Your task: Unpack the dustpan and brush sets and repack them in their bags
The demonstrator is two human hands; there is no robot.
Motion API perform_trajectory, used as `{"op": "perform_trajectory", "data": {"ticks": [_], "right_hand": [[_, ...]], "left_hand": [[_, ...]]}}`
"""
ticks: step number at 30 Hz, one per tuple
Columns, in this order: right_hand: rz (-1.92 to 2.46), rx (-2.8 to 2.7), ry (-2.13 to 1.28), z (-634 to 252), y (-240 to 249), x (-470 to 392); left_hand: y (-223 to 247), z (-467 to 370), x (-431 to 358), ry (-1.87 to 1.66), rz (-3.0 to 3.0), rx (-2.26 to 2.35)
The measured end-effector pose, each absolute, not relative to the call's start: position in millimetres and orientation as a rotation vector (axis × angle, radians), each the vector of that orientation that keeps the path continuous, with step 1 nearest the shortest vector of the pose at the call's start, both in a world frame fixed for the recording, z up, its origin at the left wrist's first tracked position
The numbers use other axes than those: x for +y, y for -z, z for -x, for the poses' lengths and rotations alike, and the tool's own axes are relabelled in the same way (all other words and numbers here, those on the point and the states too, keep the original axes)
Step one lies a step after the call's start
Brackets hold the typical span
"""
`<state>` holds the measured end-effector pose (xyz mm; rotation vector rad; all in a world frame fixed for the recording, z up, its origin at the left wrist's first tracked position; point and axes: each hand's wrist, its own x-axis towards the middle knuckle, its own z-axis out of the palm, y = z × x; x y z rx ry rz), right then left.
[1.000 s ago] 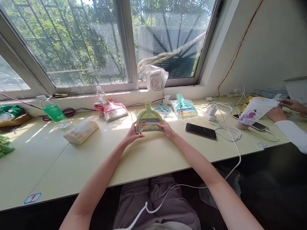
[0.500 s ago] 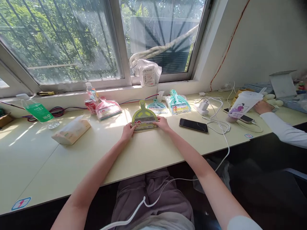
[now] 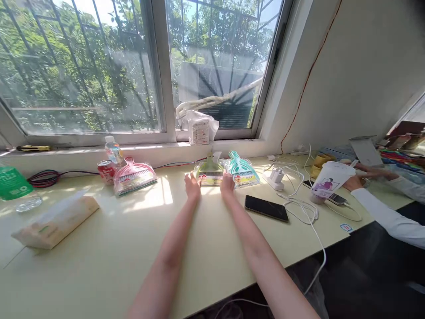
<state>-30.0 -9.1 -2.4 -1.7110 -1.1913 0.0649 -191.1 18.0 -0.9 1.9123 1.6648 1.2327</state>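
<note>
Between gripping left hand (image 3: 192,186) and right hand (image 3: 227,183), the green dustpan (image 3: 210,166) points its handle at the window (image 3: 215,66).

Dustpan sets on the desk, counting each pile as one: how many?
3: pink pile beside the red can, yellow-green set between the left hand and right hand, teal pile just right of it. Others may be hidden behind.

There are dustpans (image 3: 211,174) in three colours, their exact number unclear; two bottles (image 3: 113,151), two phones (image 3: 266,208), one can (image 3: 106,171), one cup (image 3: 328,181), one cutter (image 3: 33,148), and one tissue pack (image 3: 58,221).
</note>
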Motion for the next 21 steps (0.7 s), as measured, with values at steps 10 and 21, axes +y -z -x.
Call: {"op": "perform_trajectory", "data": {"ticks": [10,21], "right_hand": [[1.91,-1.257,0.134,25,18,7],[2.065,-1.287,0.357,20,27,10]], "left_hand": [[16,185,40,-1.167,-1.8,1.537],[19,184,32,-1.242,-1.742,1.492]]}}
